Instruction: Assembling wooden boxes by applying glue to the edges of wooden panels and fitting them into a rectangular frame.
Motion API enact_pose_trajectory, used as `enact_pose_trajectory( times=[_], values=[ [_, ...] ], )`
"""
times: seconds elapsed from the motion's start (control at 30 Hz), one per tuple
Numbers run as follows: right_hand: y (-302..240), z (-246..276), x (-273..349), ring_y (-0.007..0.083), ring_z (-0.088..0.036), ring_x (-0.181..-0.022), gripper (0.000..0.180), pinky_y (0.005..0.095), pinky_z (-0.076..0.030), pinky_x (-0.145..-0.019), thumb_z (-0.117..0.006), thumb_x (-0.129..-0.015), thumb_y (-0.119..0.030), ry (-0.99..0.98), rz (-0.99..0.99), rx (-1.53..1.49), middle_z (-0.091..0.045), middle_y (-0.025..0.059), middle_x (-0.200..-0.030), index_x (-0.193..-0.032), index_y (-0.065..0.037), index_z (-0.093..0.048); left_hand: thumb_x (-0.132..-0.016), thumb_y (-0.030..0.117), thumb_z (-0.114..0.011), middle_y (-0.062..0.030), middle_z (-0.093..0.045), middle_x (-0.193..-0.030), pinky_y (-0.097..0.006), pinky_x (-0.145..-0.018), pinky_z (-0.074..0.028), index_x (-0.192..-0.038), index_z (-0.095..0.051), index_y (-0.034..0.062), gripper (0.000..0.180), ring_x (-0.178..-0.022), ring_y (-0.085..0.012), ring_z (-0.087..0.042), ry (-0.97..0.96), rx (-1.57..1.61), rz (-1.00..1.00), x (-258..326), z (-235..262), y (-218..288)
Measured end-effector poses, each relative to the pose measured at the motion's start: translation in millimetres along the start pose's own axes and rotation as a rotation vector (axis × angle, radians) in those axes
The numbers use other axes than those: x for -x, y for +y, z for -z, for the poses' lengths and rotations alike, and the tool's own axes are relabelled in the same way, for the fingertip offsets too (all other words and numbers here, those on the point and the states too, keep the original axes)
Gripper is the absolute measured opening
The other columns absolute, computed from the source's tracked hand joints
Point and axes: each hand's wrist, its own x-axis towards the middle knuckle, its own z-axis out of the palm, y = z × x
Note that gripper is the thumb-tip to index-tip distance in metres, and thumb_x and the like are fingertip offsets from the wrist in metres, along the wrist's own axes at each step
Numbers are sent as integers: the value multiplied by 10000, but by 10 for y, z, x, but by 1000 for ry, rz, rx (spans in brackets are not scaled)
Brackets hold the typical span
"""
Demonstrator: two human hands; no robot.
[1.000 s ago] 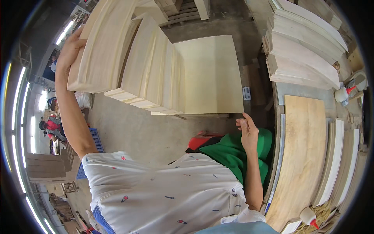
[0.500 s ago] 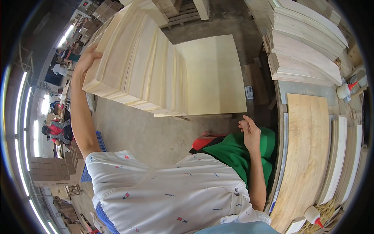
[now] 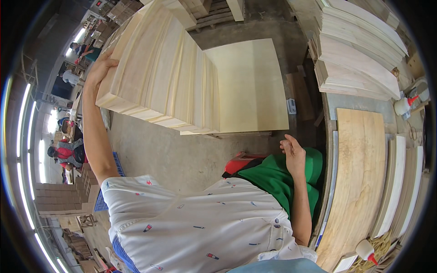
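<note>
A tall stack of pale wooden panels or boxes (image 3: 157,75) stands ahead of me, leaning away to the upper left. My left hand (image 3: 103,68) is wrapped over its far-left edge, thumb on the near face; its other fingers are partly hidden. Beside the stack's right end lies a flat, pale, thin board (image 3: 252,86). Just off that board's near right corner hangs my right hand (image 3: 293,154), fingers loosely curled and apart, with nothing visible in it.
On the right, a workbench holds a long wooden board (image 3: 357,182), stacked panels (image 3: 355,63) and two white glue bottles with red tips (image 3: 402,106) (image 3: 365,250). A red object (image 3: 239,164) is near my green-clad leg. Other people (image 3: 68,152) work at the far left.
Both my hands and the stack stay almost in place. At the far left, people in the background have shifted a little.
</note>
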Motion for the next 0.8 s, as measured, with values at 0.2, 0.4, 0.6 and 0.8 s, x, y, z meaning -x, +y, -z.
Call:
enact_pose_trajectory(
  times=[0.2,0.4,0.6,0.8],
  values=[
    [-26,25,0,133,-654,-819,284,262,-532,-717,-545,-976,-116,-22,-24,6,-688,89,-924,-1216,30,-583,-765,34,-547,-135,-617,-1192,-241,-819,-493,-1405,-446,1,649,-942,-152,-632,-63,31,-48,-109,68,-105],
    [-1,22,8,130,-650,-828,286,258,-527,-716,-548,-976,-117,-29,-52,-6,-684,89,-942,-1218,32,-581,-797,55,-549,-127,-609,-1203,-250,-821,-495,-1409,-440,5,624,-960,-148,-623,-57,50,14,-78,79,-133],
    [-14,2,36,142,-653,-827,282,267,-529,-725,-553,-966,-100,-26,-43,-60,-689,104,-944,-1216,27,-582,-890,243,-602,-131,-594,-1244,-290,-864,-482,-1442,-401,47,619,-1023,-170,-610,43,-32,91,151,80,143],
    [-51,-26,28,344,-668,-923,263,395,-530,-805,-585,-916,-141,43,28,91,-666,218,-1062,-1123,14,-632,-966,297,-548,-132,-554,-1348,-329,-986,-445,-1353,-515,35,468,-1150,-218,-586,774,-644,-546,784,-387,917]
  ],
)
